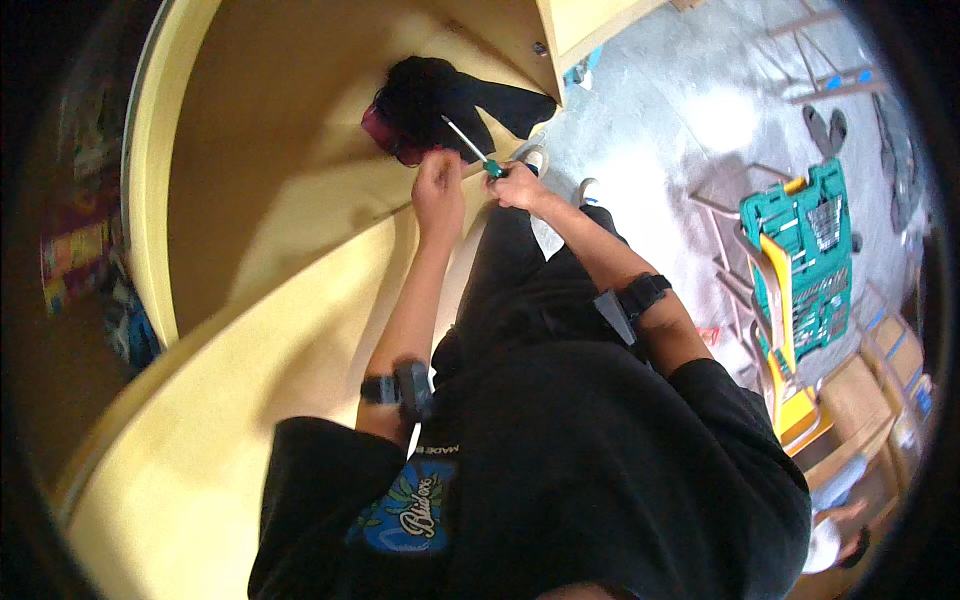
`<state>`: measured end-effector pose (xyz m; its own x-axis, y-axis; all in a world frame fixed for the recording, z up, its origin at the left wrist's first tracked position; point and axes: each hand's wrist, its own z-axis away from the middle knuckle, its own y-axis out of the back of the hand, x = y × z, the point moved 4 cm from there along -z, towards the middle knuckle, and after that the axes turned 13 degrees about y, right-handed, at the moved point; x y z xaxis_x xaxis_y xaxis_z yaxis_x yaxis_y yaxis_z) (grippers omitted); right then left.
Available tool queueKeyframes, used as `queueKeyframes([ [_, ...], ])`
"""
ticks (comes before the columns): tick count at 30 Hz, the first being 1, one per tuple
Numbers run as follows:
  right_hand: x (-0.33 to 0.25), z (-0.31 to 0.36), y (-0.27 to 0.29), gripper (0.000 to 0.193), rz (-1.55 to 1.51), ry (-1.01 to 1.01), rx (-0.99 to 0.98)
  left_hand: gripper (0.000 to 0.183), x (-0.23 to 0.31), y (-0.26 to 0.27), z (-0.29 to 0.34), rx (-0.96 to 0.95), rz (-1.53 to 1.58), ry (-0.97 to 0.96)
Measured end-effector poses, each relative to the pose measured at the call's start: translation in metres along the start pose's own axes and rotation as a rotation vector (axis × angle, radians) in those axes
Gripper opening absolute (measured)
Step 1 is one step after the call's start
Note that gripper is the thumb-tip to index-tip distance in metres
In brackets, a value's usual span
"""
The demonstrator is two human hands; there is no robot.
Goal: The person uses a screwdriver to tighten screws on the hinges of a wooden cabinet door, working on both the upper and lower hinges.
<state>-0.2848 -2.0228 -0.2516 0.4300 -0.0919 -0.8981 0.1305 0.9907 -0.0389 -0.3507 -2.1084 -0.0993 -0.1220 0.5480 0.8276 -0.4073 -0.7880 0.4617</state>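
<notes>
A wide, downward view is given along a person's own body. Near the top centre of the frame, a screwdriver (491,167) with a green handle is held in the right hand (516,186). The fingers of that hand are wrapped closely around the handle, and the metal shaft is left bare, slanting to the upper left; the tool is probably gripped this way so that its tip can be aimed.

Just beside it, the left hand (439,176) is raised near the shaft. Its fingers are bent and blurred, so whether anything small is pinched there cannot be told. It may be placed so close in order to steady or guide.

Behind the hands, a black and maroon bundle (415,95) is seen against a pale yellow panel (250,150); its exact kind is unclear, and contact with the screwdriver cannot be judged. A curved yellow board (240,390) is stretched across the lower left.

At the right of the frame, a green tool case (830,178) is laid out on a yellow chair (777,260), presumably so that tools can be reached without stooping. Dark slippers (825,131) are left on the grey floor (680,120) at the upper right.
</notes>
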Motion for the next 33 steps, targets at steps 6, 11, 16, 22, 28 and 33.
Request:
queueKeyframes([
  [6, -0.113, 0.025, -0.056, 0.044, 0.044, 0.782, 0.099, 0.028, -0.118, 0.081, 0.183, -0.133, 0.117, 0.619],
  [11, -0.132, 0.042, -0.103, 0.047, 0.174, 0.698, 0.001, 0.053, -0.247, 0.117, 0.359, 0.252, 0.718, 1.293],
  [16, -0.135, 0.054, -0.098, 0.046, 0.12, 0.593, 0.016, 0.063, -0.271, 0.155, 0.432, 1.036, 0.827, 0.931],
  [22, -0.124, 0.051, -0.091, 0.043, 0.083, 0.568, 0.067, 0.045, -0.204, 0.17, 0.382, 0.607, 0.695, 0.533],
  [28, -0.131, 0.037, -0.109, 0.033, 0.099, 0.604, 0.148, 0.029, -0.183, 0.191, 0.371, 0.769, 0.515, 0.356],
  [33, -0.145, 0.047, -0.12, 0.038, -0.212, 0.663, -0.112, 0.023, -0.307, 0.219, 0.418, 0.84, -0.703, 0.274],
])
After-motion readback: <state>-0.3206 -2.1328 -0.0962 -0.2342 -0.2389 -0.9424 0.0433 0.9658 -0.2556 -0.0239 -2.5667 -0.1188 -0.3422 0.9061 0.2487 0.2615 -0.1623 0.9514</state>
